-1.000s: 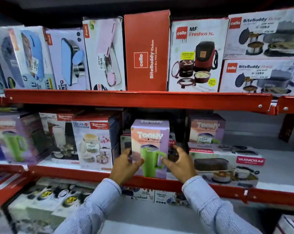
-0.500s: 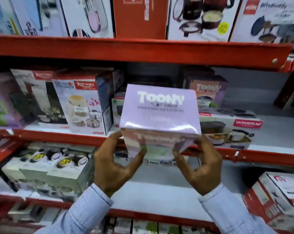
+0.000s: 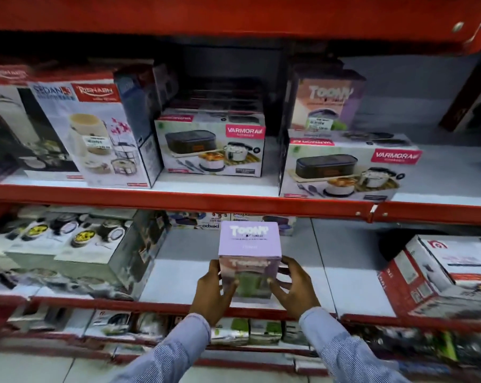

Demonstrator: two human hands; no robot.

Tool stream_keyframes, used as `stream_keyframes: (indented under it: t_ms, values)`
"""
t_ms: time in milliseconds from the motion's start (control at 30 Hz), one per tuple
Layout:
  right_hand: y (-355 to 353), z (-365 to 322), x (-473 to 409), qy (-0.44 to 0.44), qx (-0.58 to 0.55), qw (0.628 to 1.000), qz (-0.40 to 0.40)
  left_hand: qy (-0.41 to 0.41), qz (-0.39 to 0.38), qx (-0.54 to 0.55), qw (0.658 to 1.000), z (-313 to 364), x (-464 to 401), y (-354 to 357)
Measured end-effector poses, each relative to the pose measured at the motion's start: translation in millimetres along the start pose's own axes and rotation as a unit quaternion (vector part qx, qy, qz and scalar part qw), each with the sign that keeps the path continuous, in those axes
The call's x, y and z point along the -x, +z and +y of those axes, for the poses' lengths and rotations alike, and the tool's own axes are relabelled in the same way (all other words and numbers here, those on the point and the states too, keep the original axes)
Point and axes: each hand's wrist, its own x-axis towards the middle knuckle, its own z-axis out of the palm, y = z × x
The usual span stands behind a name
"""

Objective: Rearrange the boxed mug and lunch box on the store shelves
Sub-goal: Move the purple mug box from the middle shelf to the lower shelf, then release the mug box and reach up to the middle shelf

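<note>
Both of my hands are on the boxed mug (image 3: 250, 261): my left hand (image 3: 214, 288) grips its left side and my right hand (image 3: 294, 286) its right side, fingers curled onto the front face, so each is grasping the carton. Only the head view shows this, so I go by that alone.

I hold the lilac carton upright over the front edge of the lower shelf (image 3: 178, 277), about midway along it, in the bare stretch between the grey box of bowls (image 3: 76, 255) toward the left end and the red and white carton (image 3: 441, 275) toward the right end. Whether its base already touches the shelf I cannot tell; my fingers hide the bottom corners.

On the middle shelf (image 3: 178, 196) above, one lunch box (image 3: 210, 146) sits back from the front edge near the middle, and a second one (image 3: 347, 167) sits at the front edge further right with another lilac mug carton (image 3: 327, 102) behind it.

I judge the mug carton light and stiff but thin-walled, with a smooth printed skin that could slip and a breakable item inside. Pressing flat on two opposite sides, low down, seems the safest hold. The lunch box is wide, so I would take it by its two short ends.
</note>
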Motion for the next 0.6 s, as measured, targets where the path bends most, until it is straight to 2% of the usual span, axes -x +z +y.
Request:
stream_keyframes:
  t_ms: [100, 267, 300, 367, 400, 467, 533, 600]
  values:
    - [9, 21, -11, 0.049, 0.019, 0.998, -0.017, -0.042, -0.030, -0.025, 0.998, -9, -11, 13]
    - [11, 37, -6, 0.064, 0.018, 0.997, -0.040, -0.078, -0.056, -0.029, 0.995, -15, -8, 14]
    - [8, 35, -3, 0.064, 0.023, 0.997, -0.039, -0.087, -0.044, -0.028, 0.995, -12, -7, 10]
    - [-3, 28, 3, 0.037, 0.044, 0.998, -0.007, -0.084, 0.039, -0.015, 0.996, 1, -1, -3]
    - [-10, 21, 6, 0.004, 0.065, 0.998, 0.024, -0.059, 0.096, -0.007, 0.994, 12, 2, -11]
    - [-29, 1, 7, -0.081, 0.122, 0.984, 0.106, 0.044, 0.184, -0.006, 0.982, 37, 3, -23]
    - [-51, -25, 3, -0.147, 0.152, 0.955, 0.208, 0.147, 0.223, -0.022, 0.963, 67, -4, -32]
    - [-76, -52, -9, -0.198, 0.138, 0.921, 0.306, 0.217, 0.224, -0.012, 0.950, 105, -17, -37]
